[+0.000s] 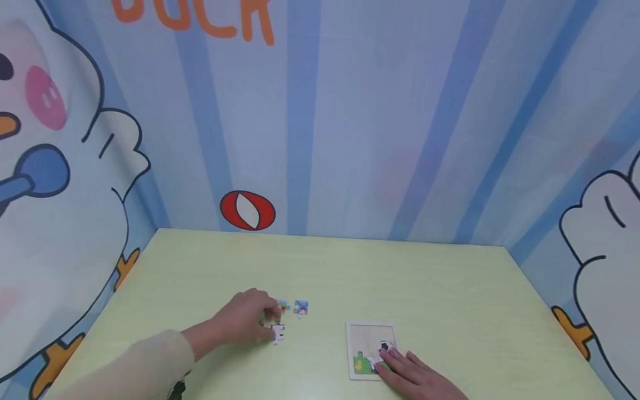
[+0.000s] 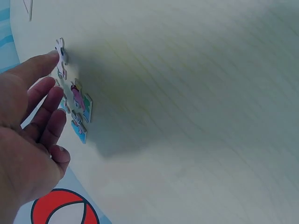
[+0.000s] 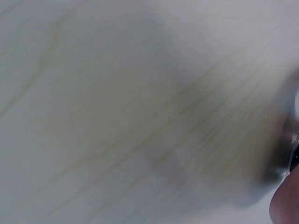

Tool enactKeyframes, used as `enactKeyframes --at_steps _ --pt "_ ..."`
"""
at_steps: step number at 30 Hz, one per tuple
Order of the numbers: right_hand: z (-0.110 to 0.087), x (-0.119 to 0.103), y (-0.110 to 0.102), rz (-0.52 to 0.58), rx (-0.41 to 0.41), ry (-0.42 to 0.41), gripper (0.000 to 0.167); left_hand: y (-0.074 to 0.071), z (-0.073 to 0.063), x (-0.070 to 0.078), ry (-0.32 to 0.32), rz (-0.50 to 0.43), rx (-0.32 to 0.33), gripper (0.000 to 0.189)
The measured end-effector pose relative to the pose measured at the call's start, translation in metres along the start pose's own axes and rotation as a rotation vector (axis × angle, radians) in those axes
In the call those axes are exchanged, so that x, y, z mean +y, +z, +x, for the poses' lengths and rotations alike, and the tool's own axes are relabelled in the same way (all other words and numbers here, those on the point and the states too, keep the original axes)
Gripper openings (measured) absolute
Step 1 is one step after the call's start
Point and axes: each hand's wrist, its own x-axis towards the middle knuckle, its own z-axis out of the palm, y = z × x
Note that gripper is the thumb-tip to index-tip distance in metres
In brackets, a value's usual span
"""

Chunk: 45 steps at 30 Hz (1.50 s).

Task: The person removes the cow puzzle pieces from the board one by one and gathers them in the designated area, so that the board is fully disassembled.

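Note:
My left hand (image 1: 247, 316) is over a small group of jigsaw pieces left of the middle of the table. Its thumb touches a white jigsaw piece (image 1: 279, 332), while its other fingers bend loosely above the pieces beside it. In the left wrist view, a gap shows between the thumb and the fingers of that hand (image 2: 42, 102), and pink-and-green pieces (image 2: 81, 100) lie past the fingertips. The puzzle board (image 1: 367, 336) has a few pieces in its lower part. My right hand (image 1: 415, 375) rests with extended fingers on its lower right corner, partly covering the pieces there.
A blue jigsaw piece (image 1: 301, 307) lies right of the left hand, with a green-and-red piece (image 1: 283, 305) close by. The pale table (image 1: 425, 289) meets a blue striped backdrop (image 1: 350, 139) at its far edge. The right wrist view shows mostly tabletop.

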Motion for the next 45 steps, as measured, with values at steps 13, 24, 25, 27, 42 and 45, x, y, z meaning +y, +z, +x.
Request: enactKeyframes --at_steps 13,24,25,27,42,45 --pt "-0.0011 0.0007 0.0024 -0.023 0.029 -0.021 0.070 0.0056 -0.0043 -0.0023 0.007 0.036 -0.007 0.028" --pt "-0.0012 -0.0014 0.0000 0.004 -0.033 0.045 0.070 0.0023 -0.0067 -0.0008 0.018 0.045 -0.004 0.026" --pt "-0.0013 -0.0018 0.0001 0.008 -0.032 0.045 0.071 0.0021 -0.0070 -0.0009 0.020 0.047 -0.003 0.026" --pt "-0.0009 -0.0022 0.0006 0.010 -0.024 0.041 0.071 0.0019 -0.0077 -0.0014 0.021 0.047 -0.001 0.026" --pt "0.0026 -0.0061 -0.0031 -0.036 -0.075 0.083 0.070 0.0011 -0.0086 -0.0010 -0.011 0.059 0.008 0.027" --pt "0.0033 -0.0068 -0.0041 -0.029 -0.078 0.084 0.070 0.0010 -0.0090 -0.0013 -0.015 0.059 0.002 0.026"
